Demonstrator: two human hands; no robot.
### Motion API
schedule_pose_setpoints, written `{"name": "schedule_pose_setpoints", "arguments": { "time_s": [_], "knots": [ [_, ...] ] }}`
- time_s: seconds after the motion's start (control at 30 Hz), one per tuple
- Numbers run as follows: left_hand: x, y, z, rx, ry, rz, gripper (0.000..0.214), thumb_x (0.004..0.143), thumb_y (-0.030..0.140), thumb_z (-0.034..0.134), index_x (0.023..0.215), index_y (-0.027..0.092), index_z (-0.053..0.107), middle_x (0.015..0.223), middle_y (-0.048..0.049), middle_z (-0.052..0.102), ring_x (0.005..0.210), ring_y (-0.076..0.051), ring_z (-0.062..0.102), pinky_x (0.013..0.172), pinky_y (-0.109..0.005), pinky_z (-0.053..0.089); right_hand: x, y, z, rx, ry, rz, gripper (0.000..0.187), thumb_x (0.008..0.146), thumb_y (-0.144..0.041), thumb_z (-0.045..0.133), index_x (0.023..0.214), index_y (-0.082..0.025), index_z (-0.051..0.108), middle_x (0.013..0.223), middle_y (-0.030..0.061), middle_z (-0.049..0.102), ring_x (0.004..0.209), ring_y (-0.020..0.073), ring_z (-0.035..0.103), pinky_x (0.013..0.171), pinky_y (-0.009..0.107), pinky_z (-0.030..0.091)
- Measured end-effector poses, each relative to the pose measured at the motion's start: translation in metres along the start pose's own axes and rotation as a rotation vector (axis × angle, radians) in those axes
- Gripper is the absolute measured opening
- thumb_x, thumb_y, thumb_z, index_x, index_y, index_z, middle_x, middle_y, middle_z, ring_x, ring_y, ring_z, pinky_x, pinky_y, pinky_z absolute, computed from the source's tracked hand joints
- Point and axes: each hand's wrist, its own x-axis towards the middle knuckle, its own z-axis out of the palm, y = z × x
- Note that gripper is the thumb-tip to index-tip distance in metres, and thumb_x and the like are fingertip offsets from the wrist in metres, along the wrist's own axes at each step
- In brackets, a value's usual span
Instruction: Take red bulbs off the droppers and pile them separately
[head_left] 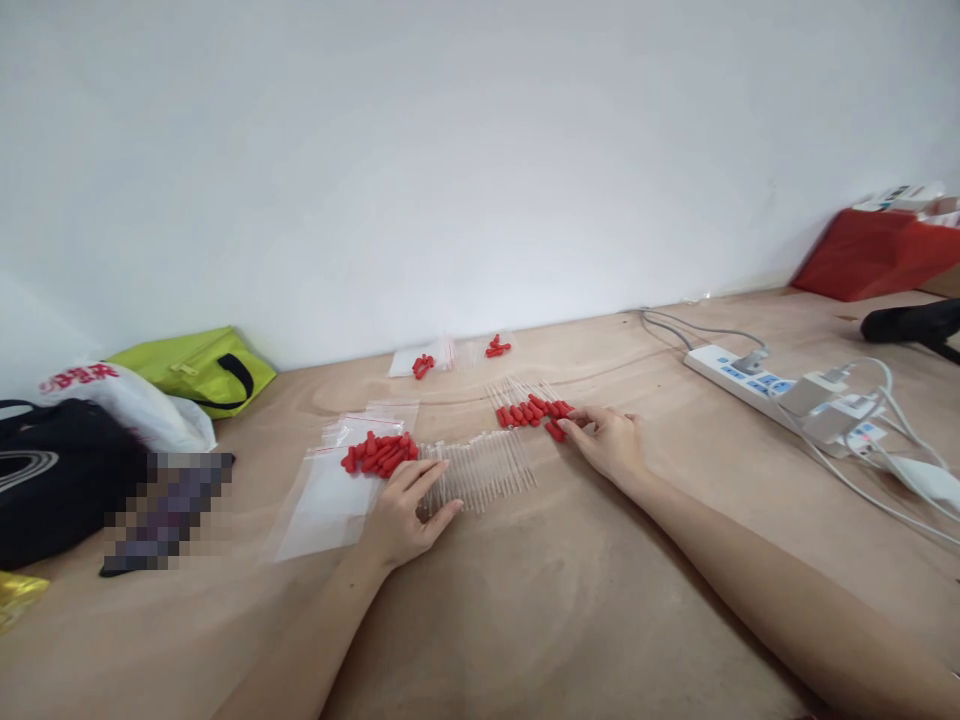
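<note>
Thin clear glass tubes [487, 470] lie side by side in a row on the wooden table. My left hand [409, 510] rests at the row's left end, thumb and fingers apart, holding nothing I can see. Beside its fingertips is a pile of red rubber bulbs [379, 453] on clear plastic zip bags [319, 510]. My right hand [611, 442] pinches a red bulb [555, 430] between thumb and fingertips. Whether a tube is in that bulb, I cannot tell. Just behind lies a group of tubes with red bulbs on their near ends [525, 411].
Two small bags with red bulbs [424, 366] lie by the wall. On the right is a white power strip [739, 378] with plugs and loose cables. A red bag [862, 255] stands at far right. Left are a yellow-green bag [187, 365], white plastic bag [142, 405] and black bag [67, 480].
</note>
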Motion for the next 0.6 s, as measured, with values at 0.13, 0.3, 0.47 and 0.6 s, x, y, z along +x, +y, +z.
{"name": "schedule_pose_setpoints", "arguments": {
  "time_s": [0.13, 0.3, 0.47, 0.6],
  "knots": [
    [0.000, -0.005, -0.003, 0.045, -0.155, 0.060, 0.042, 0.077, 0.037, 0.055, 0.114, 0.017, 0.053, 0.111, -0.0103, 0.060, 0.106, -0.024, 0.051, 0.090, -0.044, 0.042, 0.011, 0.002, -0.001, -0.049, 0.032, 0.032, 0.033, 0.076, -0.050, 0.048, 0.082, -0.023, 0.067, 0.074, 0.0034, 0.066, 0.074, 0.0201, 0.057, 0.071, 0.035, 0.026],
    [-0.003, -0.011, -0.004, 0.079, -0.267, 0.072, 0.039, 0.080, 0.038, 0.050, 0.115, 0.020, 0.053, 0.113, -0.0079, 0.060, 0.113, -0.026, 0.048, 0.097, -0.053, 0.032, 0.016, 0.001, 0.005, -0.135, 0.021, -0.001, 0.030, 0.075, -0.048, 0.050, 0.078, -0.024, 0.068, 0.072, 0.0040, 0.065, 0.074, 0.0205, 0.055, 0.069, 0.034, 0.025],
    [-0.005, -0.013, -0.005, 0.073, -0.254, 0.067, 0.039, 0.080, 0.037, 0.050, 0.115, 0.021, 0.052, 0.114, -0.0078, 0.059, 0.115, -0.025, 0.046, 0.098, -0.053, 0.030, 0.013, 0.001, 0.009, -0.110, 0.081, 0.021, 0.031, 0.079, -0.044, 0.046, 0.074, -0.023, 0.068, 0.073, 0.0047, 0.066, 0.077, 0.0213, 0.054, 0.072, 0.036, 0.024],
    [-0.004, -0.014, -0.004, 0.077, -0.155, 0.069, 0.039, 0.081, 0.033, 0.050, 0.118, 0.021, 0.050, 0.116, -0.0076, 0.057, 0.117, -0.025, 0.044, 0.098, -0.051, 0.030, 0.010, -0.003, 0.003, 0.029, 0.201, 0.035, 0.035, 0.081, -0.045, 0.043, 0.076, -0.021, 0.067, 0.074, 0.0059, 0.066, 0.077, 0.0210, 0.053, 0.074, 0.036, 0.026]
  ]
}}
